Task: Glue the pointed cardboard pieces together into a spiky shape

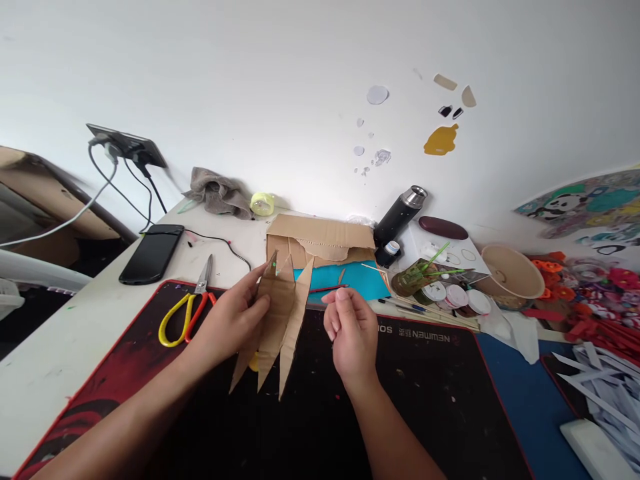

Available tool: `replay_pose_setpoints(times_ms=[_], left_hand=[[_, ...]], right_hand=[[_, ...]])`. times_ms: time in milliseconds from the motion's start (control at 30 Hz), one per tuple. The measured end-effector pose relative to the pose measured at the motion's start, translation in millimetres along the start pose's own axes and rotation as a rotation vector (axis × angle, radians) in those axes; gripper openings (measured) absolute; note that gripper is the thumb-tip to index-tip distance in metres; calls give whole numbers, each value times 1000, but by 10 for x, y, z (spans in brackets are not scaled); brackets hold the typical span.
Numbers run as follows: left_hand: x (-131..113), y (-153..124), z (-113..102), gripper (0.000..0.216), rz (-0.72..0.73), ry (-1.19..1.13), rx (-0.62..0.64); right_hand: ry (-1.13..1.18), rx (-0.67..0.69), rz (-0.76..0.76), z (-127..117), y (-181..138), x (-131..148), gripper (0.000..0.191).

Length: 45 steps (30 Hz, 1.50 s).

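My left hand (pixel 235 317) grips a cut cardboard piece (pixel 277 320) with three long pointed prongs hanging down over the black desk mat (pixel 425 393). My right hand (pixel 350 327) hovers just right of the cardboard, fingers curled in a loose pinch; whether anything small is between them I cannot make out. Yellow-handled scissors (pixel 185 310) lie on the mat left of my left hand.
A folded cardboard box (pixel 320 240) on a blue sheet lies behind my hands. A black phone (pixel 151 253), grey cloth (pixel 217 193), black thermos (pixel 400 213), paper bowl (pixel 513 273), sticks, round lids, red pieces and white paper strips (pixel 605 387) crowd the desk.
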<state>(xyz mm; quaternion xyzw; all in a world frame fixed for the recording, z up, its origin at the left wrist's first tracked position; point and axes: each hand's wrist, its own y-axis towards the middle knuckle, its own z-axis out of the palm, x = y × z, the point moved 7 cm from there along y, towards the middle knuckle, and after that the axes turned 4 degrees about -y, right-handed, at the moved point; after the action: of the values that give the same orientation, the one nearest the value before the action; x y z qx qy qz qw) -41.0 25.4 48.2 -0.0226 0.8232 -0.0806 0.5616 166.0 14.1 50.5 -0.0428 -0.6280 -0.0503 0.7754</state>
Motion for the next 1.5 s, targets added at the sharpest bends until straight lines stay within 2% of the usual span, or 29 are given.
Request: replay_pose_setpoints(times_ms=[67, 233, 300, 400, 567, 733, 900, 1100, 1267, 1500], left_hand=[[24, -5, 4, 78, -15, -98, -8], [-8, -50, 180, 70, -28, -236, 108], [-1, -58, 232, 66, -42, -192, 134], [-54, -45, 255, 54, 14, -132, 138], [-188, 13, 179, 45, 97, -53, 64], [-185, 75, 110, 35, 122, 80, 20], [-133, 125, 134, 35, 121, 75, 32], [-233, 165, 163, 31, 199, 123, 13], [-236, 220, 170, 27, 175, 123, 31], [-302, 288, 232, 24, 237, 183, 93]], right_hand=[[-30, -6, -11, -33, 40, -10, 38], [-163, 28, 9, 36, 113, -102, 37], [-217, 54, 25, 76, 118, -125, 33], [-301, 63, 41, 90, 128, -124, 29], [-384, 38, 54, 71, 165, -119, 29], [-419, 58, 39, 94, 166, -133, 29], [-395, 68, 25, 85, 162, -111, 30], [-452, 78, -72, 67, 194, -86, 25], [-473, 101, -144, 41, 218, -105, 21], [-444, 132, -111, 7, 251, -183, 18]])
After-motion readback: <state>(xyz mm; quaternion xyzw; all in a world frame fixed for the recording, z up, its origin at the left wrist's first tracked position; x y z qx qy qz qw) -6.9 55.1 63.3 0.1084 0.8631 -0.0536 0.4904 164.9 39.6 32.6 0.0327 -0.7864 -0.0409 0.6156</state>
